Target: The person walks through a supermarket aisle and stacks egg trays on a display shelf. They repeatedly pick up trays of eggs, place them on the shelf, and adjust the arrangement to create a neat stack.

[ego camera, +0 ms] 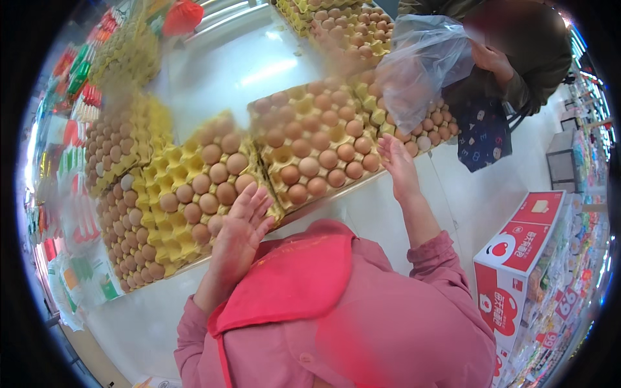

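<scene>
My left hand [245, 218] is palm-up with its fingers apart, over the near right corner of a yellow egg tray [162, 194]. Brown eggs [208, 203] fill that tray's right part, while the cups on its left are bare. My right hand [399, 162] holds nothing, its fingers spread beside the near right corner of another egg tray [335, 133]. Brown eggs [309, 166] occupy most of this second tray, with a few cups vacant. Whether my right fingertips touch the tray or an egg, I cannot tell.
Across on the right, a person's hand [492, 60] holds a clear plastic bag [422, 68] over more eggs [429, 125]. A dark patterned bag [485, 131] hangs there. Stacked egg trays [116, 165] stand left. Red-and-white cartons [504, 291] border the floor at right.
</scene>
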`<state>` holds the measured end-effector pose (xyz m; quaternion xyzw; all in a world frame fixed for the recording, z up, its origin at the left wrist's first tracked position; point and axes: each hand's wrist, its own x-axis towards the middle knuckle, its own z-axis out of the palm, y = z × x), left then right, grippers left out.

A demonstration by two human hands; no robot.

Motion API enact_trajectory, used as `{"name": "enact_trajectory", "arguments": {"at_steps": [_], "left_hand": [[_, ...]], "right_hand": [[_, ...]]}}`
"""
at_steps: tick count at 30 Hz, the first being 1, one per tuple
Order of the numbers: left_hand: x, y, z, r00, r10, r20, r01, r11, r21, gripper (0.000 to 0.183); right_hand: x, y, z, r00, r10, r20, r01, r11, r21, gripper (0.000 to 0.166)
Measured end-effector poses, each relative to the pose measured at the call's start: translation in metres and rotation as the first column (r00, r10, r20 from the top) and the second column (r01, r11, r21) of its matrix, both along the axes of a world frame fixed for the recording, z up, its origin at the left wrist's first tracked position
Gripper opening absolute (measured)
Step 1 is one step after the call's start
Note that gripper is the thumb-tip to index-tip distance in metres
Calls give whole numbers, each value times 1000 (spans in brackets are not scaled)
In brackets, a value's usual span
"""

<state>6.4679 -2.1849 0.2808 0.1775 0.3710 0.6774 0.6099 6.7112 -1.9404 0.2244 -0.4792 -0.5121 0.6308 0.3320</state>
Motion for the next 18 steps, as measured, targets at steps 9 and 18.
{"name": "enact_trajectory", "arguments": {"at_steps": [9,18], "left_hand": [[24,132,-52,878,279,-390,-444,780,-442,58],[0,153,-90,883,291,-368,-465,656,-595,59]], "right_hand": [[-17,94,-73,972,219,-81,-228,965,-132,67],[-32,118,-50,949,314,-7,-304,915,-265,59]]}}
